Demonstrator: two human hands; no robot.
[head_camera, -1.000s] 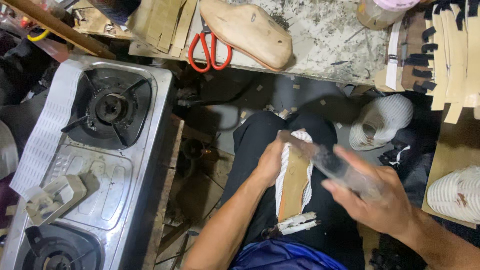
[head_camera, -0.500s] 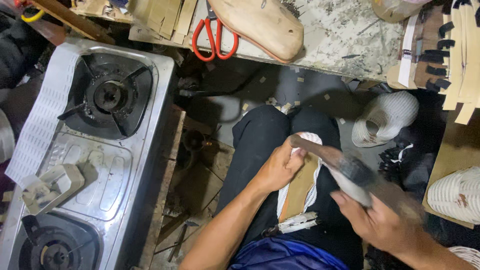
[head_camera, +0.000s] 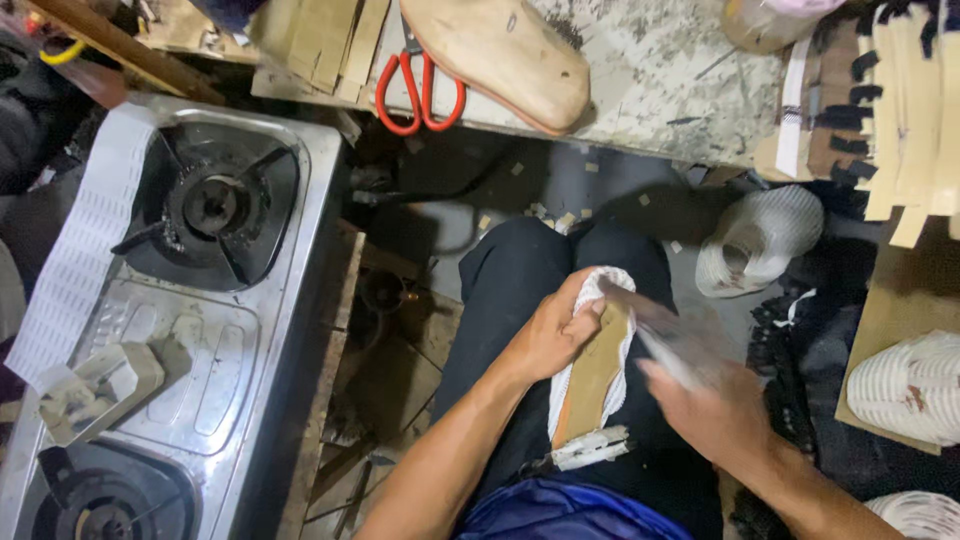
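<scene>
My left hand (head_camera: 553, 335) grips the toe end of a shoe (head_camera: 592, 372) that lies sole-up on my lap, its tan insole edged with white fabric. My right hand (head_camera: 712, 405) is blurred with motion just right of the shoe and holds a long, thin tool (head_camera: 655, 335) whose tip reaches over the shoe's toe. The tool is too smeared to tell its kind. A white clip-like piece (head_camera: 587, 449) sits at the shoe's heel end. My legs are in black trousers (head_camera: 520, 280).
A two-burner steel gas stove (head_camera: 190, 330) stands at the left. A stone-topped bench (head_camera: 660, 70) at the top carries red-handled scissors (head_camera: 420, 85) and a wooden shoe last (head_camera: 500, 50). White shoe uppers (head_camera: 755, 240) and stacked tan strips (head_camera: 900, 110) lie at the right.
My right hand has swung down and back with the tool, away from the shoe's toe. My left hand has slid up to the toe end and the view has shifted slightly.
</scene>
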